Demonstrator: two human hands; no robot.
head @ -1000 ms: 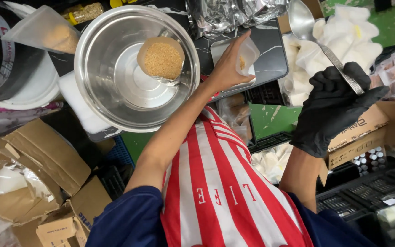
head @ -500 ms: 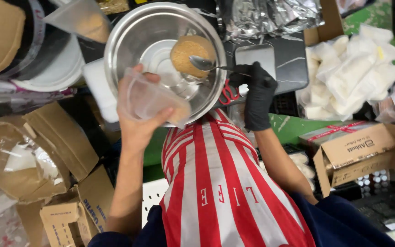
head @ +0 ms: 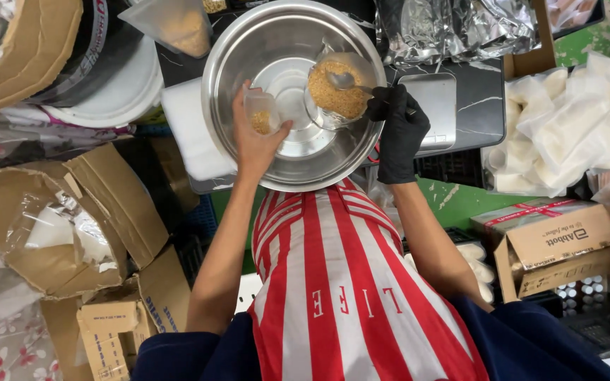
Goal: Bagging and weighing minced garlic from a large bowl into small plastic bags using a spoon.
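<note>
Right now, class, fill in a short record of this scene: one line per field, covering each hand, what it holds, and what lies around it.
Left hand: bare, holds a small clear plastic cup with some golden-brown granules in it
Right hand: black glove, holds a metal spoon
Spoon position: bowl end over the granules in a clear container
Work vessel: large steel mixing bowl, both containers inside it
Clothing: red and white striped apron
Left side: open cardboard boxes
Right side: pile of white sealed pouches
</note>
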